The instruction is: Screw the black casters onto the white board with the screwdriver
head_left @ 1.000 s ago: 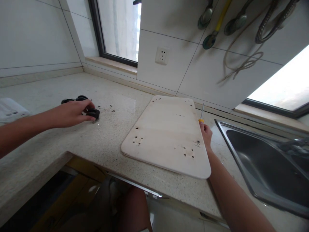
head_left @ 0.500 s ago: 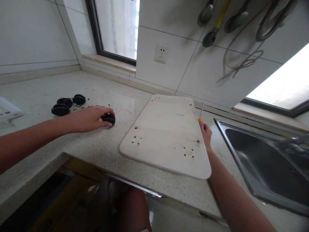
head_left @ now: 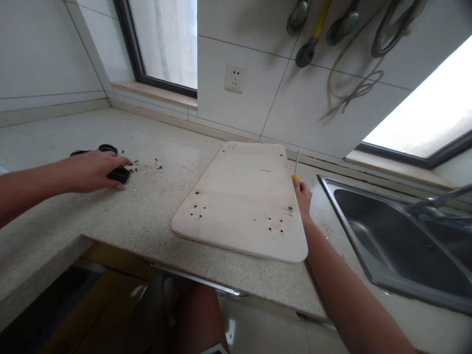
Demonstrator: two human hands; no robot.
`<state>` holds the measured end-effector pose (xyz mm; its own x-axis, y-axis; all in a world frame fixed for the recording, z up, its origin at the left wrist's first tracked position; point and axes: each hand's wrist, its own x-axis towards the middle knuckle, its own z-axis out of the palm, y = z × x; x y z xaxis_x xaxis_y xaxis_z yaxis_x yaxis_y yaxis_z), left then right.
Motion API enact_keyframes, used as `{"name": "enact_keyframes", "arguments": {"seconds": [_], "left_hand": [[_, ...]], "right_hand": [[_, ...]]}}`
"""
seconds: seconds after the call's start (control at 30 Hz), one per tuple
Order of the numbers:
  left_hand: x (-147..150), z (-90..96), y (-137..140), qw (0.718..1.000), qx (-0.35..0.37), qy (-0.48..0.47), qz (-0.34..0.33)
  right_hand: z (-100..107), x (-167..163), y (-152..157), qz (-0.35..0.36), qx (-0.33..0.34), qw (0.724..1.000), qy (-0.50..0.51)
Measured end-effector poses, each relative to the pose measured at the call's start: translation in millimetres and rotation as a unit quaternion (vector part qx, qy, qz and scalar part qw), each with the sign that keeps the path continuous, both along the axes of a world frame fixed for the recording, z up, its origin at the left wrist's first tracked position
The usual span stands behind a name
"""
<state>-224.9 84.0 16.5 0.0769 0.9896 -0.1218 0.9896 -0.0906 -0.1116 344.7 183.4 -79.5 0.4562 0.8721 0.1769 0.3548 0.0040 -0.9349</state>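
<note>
At the left of the counter, my left hand (head_left: pixel 92 171) has its fingers around a black caster wheel (head_left: pixel 118 175), close to other black casters (head_left: pixel 107 147) partly hidden behind it. Small dark screws (head_left: pixel 158 164) lie scattered to the right of that hand. A pale board (head_left: pixel 239 201) with rounded corners and groups of screw holes lies flat across the counter. At the board's right edge, my right hand (head_left: pixel 303 196) is closed around a screwdriver (head_left: pixel 296 169), its yellow handle end and metal shaft pointing up.
A steel sink (head_left: pixel 372 236) with a faucet (head_left: pixel 438 201) is set into the counter (head_left: pixel 147 216) at the right. A wall socket (head_left: pixel 235 78), pipes and a loose cable (head_left: pixel 354 93) are on the tiled wall behind. Below the front edge stands an open cabinet space.
My left hand has moved left with the caster, from beside the board to the other casters. My right hand keeps the screwdriver at the board's edge. The view has shifted slightly.
</note>
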Motion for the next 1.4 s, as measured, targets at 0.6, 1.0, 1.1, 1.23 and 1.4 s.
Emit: {"name": "enact_keyframes", "arguments": {"seconds": [0.6, 1.0, 1.1, 1.23, 1.4], "left_hand": [[237.4, -39.1, -78.9, 0.89, 0.228, -0.056, -0.391], [345.2, -33.2, -91.2, 0.87, 0.309, 0.004, -0.383], [360.1, -32.2, -101.4, 0.872, 0.308, -0.003, -0.381], [357.4, -36.2, -115.5, 0.877, 0.304, -0.013, -0.372], [342.4, -49.1, -130.5, 0.889, 0.292, -0.019, -0.352]], "right_hand": [[77.4, -29.7, -102.6, 0.017, 0.182, 0.962, 0.2], [23.5, -59.1, -283.2, 0.03, 0.083, 0.951, 0.295], [26.2, -64.5, -282.6, 0.014, 0.07, 0.955, 0.287], [30.6, -63.1, -270.3, -0.008, 0.051, 0.962, 0.267], [29.5, -59.2, -253.1, -0.037, 0.041, 0.968, 0.244]]}}
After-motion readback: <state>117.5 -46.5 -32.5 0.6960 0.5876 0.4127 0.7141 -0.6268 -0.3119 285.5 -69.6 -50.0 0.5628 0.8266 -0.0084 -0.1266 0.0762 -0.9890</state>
